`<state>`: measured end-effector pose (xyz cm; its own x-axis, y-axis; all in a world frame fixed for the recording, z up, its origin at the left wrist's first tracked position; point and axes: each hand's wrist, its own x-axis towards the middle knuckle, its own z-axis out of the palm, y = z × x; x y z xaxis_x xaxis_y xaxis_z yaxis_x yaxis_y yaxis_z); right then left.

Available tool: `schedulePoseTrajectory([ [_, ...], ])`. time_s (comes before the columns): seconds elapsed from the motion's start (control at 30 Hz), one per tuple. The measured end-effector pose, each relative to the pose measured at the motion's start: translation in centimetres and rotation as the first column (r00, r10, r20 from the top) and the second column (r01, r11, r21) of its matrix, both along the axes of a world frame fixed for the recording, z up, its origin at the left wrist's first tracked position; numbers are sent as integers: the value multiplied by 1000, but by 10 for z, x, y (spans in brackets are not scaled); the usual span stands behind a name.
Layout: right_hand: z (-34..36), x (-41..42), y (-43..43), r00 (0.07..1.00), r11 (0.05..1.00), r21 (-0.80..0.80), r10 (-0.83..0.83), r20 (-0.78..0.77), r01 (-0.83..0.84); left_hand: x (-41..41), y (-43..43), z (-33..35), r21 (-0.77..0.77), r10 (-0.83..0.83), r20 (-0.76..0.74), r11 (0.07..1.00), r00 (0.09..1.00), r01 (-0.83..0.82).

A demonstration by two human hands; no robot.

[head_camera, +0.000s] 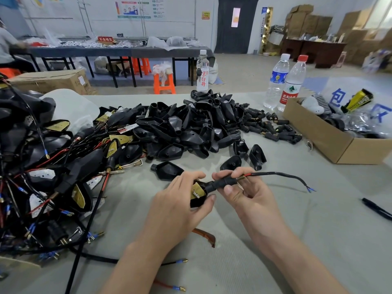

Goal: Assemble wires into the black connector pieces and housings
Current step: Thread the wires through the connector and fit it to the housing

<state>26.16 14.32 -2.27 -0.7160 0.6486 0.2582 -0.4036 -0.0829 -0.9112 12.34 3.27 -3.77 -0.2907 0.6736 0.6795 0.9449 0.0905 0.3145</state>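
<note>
My left hand (180,200) grips a black housing (198,197) with a brass plate showing inside it. My right hand (241,187) pinches the black connector piece (222,183) that sits in the housing's neck. A black-sleeved wire (282,174) with red core and blue-tipped ends runs out of the connector to the right, above the table. A big heap of empty black housings (191,126) lies behind my hands, with small black connector pieces (273,128) to its right. Finished wired units (53,166) are piled at the left.
An open cardboard box (331,136) holding bags stands at the right, and three water bottles (284,81) stand behind the heap. A black pen (376,209) lies at the right edge. An orange-brown strip (206,235) and loose wires (169,286) lie near my forearms.
</note>
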Motion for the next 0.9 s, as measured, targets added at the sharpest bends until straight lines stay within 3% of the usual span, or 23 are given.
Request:
schedulePoseTrajectory([
  [0.33,6,-2,-5,993,982,-152,108,-54,-116,-4,1,2,54,53,-105,997,993,-47],
  [0.53,4,0,1,998,981,-186,60,-22,-63,-5,2,-3,10,-5,35,1000,999,5],
  [0.7,6,1,6,998,960,-277,20,-63,-36,-6,1,-3,27,-64,250,998,966,59],
  [0.9,6,0,6,997,943,-327,27,-79,-51,-6,0,0,44,-75,226,997,971,67],
])
